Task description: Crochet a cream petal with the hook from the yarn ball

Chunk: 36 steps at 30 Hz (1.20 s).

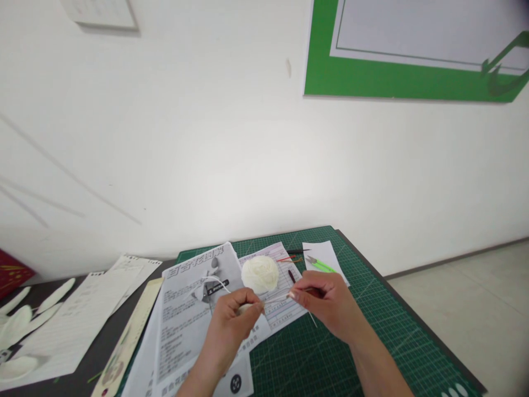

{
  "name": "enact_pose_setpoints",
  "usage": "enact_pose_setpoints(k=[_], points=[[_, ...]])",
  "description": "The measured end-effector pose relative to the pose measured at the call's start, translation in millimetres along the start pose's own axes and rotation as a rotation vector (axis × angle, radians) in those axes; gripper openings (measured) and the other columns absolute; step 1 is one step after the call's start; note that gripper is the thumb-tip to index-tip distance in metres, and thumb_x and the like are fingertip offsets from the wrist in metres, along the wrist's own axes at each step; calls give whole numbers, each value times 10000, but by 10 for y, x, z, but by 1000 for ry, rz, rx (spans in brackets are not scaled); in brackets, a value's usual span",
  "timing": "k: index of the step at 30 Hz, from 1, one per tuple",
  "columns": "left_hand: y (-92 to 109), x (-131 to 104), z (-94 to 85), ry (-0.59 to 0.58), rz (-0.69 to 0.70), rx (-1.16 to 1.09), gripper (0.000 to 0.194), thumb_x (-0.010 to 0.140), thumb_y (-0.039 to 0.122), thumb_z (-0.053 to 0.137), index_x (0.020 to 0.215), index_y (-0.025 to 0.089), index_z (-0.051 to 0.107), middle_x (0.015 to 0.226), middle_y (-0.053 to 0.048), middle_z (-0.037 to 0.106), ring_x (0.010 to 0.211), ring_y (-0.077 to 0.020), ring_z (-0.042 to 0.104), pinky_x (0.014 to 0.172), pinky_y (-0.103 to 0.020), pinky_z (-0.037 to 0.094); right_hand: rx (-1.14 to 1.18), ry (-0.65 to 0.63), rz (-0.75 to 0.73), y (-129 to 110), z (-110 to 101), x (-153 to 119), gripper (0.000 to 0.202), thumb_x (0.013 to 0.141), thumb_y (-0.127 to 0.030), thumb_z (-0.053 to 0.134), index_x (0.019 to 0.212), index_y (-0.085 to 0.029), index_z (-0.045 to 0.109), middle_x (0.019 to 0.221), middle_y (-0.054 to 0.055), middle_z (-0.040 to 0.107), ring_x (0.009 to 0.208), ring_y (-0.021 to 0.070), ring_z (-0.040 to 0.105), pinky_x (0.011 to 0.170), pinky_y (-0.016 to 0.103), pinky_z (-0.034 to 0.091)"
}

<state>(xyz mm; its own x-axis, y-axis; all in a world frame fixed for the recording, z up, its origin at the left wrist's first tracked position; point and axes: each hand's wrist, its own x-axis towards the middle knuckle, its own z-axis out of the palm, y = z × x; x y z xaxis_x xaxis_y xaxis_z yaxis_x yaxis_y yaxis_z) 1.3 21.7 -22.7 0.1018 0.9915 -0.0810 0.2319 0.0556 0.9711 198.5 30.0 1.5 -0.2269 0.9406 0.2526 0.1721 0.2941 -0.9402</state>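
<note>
Two hands: left hand (pixel 232 318), right hand (pixel 326 305). One white yarn ball (pixel 260 274). One green cutting mat (pixel 372 331). One green-handled tool (pixel 320 264) on one small white sheet (pixel 328 252). Two printed instruction sheets (pixel 182 325) at centre. One lined paper (pixel 70 325) at left. Four white petal shapes (pixel 16 322) visible at left edge.

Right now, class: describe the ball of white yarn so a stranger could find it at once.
Start at the green cutting mat against the white wall. On its far end lie printed sheets; the ball of white yarn sits on them, just beyond the left hand and right hand. It is the only round, cream, fuzzy thing among flat papers.
</note>
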Motion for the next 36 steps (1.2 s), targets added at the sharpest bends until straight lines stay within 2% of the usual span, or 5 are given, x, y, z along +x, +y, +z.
enact_pose_setpoints(k=[8, 16, 24, 31, 36], points=[[68, -58, 75, -241, 94, 263, 144, 694, 221, 590, 573, 151, 630, 531, 24, 532, 503, -110, 426, 490, -234, 287, -222, -55, -308, -25, 149, -56, 143, 857, -187, 605, 801, -165, 735, 631, -2, 561, 580, 101, 509, 549, 220, 348], [127, -149, 37, -434, 185, 262, 168, 738, 256, 643, 610, 155, 683, 599, -14, 631, 577, -139, 561, 561, -236, 396, 67, -149, -88, 178, 218, 210, 79, 721, -252, 750, 666, -196, 761, 566, -16, 602, 566, 111, 526, 543, 219, 375], [89, -163, -61, -253, 181, 4, 352, 823, 474, 541, 638, 175, 546, 519, -10, 585, 384, -107, 503, 407, -206, 362, 99, -49, 85, 294, 551, 168, 151, 740, -233, 670, 634, -130, 703, 523, -27, 554, 500, 87, 428, 478, 210, 319], [91, -171, -121, -27, 355, 60, 315, 892, 433, 491, 680, 201, 493, 452, 54, 510, 409, -87, 407, 463, -204, 323, 44, -43, 110, 198, 600, 35, 208, 763, -265, 659, 603, -132, 654, 513, -50, 444, 487, 74, 345, 451, 216, 226], [121, -180, -70, 49, 274, -42, 290, 871, 449, 526, 714, 212, 467, 499, 71, 496, 408, -77, 333, 416, -194, 257, 7, -80, 105, 140, 609, -20, 220, 792, -251, 628, 608, -134, 659, 504, -52, 435, 467, 70, 308, 439, 222, 202]])
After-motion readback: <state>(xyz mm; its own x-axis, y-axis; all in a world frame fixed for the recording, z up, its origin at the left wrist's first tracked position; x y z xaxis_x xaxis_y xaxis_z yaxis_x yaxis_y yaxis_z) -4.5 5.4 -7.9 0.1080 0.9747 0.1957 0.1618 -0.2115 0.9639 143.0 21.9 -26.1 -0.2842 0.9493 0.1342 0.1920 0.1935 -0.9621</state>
